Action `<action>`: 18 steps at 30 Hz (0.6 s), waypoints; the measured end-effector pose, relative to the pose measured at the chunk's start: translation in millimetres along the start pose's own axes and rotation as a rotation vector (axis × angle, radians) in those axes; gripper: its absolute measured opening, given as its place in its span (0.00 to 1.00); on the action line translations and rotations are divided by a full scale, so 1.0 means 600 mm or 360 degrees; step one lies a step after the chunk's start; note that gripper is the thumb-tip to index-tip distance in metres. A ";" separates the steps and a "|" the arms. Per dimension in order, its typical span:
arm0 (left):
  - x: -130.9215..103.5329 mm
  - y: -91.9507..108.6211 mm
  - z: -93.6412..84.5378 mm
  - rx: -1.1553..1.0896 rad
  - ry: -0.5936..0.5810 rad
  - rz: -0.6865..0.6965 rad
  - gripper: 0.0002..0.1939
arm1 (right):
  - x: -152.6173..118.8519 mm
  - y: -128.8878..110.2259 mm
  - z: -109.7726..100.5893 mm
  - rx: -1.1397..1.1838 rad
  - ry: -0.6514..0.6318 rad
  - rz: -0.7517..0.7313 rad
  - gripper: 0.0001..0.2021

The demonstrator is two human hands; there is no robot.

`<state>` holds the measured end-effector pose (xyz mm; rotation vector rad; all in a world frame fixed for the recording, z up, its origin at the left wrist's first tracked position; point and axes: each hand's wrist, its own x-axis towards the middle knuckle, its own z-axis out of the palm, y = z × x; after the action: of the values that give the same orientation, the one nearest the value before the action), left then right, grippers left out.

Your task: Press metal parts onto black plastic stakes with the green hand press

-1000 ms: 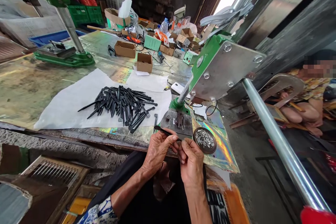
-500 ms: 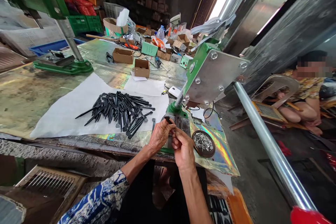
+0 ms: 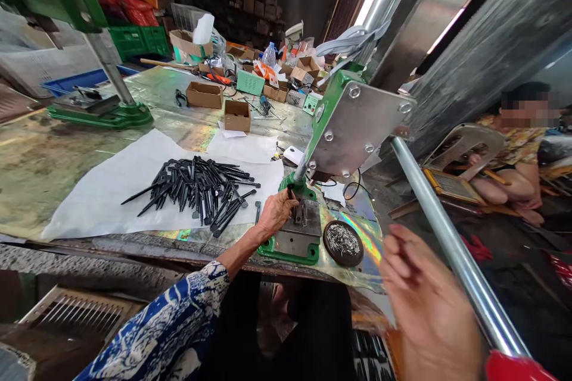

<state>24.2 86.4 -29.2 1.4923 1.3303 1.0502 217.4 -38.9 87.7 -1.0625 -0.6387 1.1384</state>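
My left hand (image 3: 277,212) is closed on a small black plastic piece (image 3: 290,191), held at the steel block (image 3: 302,220) on the base of a green hand press (image 3: 290,253). Its fingers hide most of the piece. Away to the right, my right hand (image 3: 424,292) is smeared by motion, with loosely bent fingers and nothing visible in them. It is nearest the press's long metal lever (image 3: 440,229) but looks apart from it. A round dark dish of small silvery metal pins (image 3: 343,242) lies right of the press. Left of it, a pile of black pointed plastic stakes (image 3: 196,187) rests on white paper (image 3: 89,208).
Another green press (image 3: 100,113) stands at the back left. Small cardboard boxes (image 3: 204,95), a green device (image 3: 250,82) and clutter cover the table's far side. A person (image 3: 513,161) sits at the right. A red lever grip (image 3: 507,366) is at bottom right.
My right hand has left the black piece and my left hand and swung right, toward the lever. My left hand stays at the press with the piece. The view has shifted slightly.
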 end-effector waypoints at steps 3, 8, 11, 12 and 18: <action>0.002 -0.003 0.000 0.0014 -0.0001 -0.0018 0.06 | -0.007 -0.047 -0.032 -0.0136 -0.0082 -0.0136 0.11; 0.005 -0.002 -0.001 0.0039 -0.0021 0.0013 0.05 | -0.013 -0.072 -0.045 -0.0424 -0.0198 -0.0197 0.12; 0.006 -0.001 -0.003 0.0052 -0.0043 0.0029 0.05 | -0.010 -0.072 -0.038 -0.0601 -0.0200 -0.0208 0.08; 0.006 0.000 -0.003 0.0057 -0.0047 0.0035 0.05 | -0.008 -0.072 -0.038 -0.0656 -0.0203 -0.0222 0.08; 0.004 0.006 -0.006 0.0096 -0.0052 0.0052 0.04 | 0.003 -0.073 -0.054 -0.1131 -0.0267 -0.0447 0.13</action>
<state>21.8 88.7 -24.5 1.5745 1.3293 1.0100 263.2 -50.6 114.9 -1.4181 -1.3432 0.7636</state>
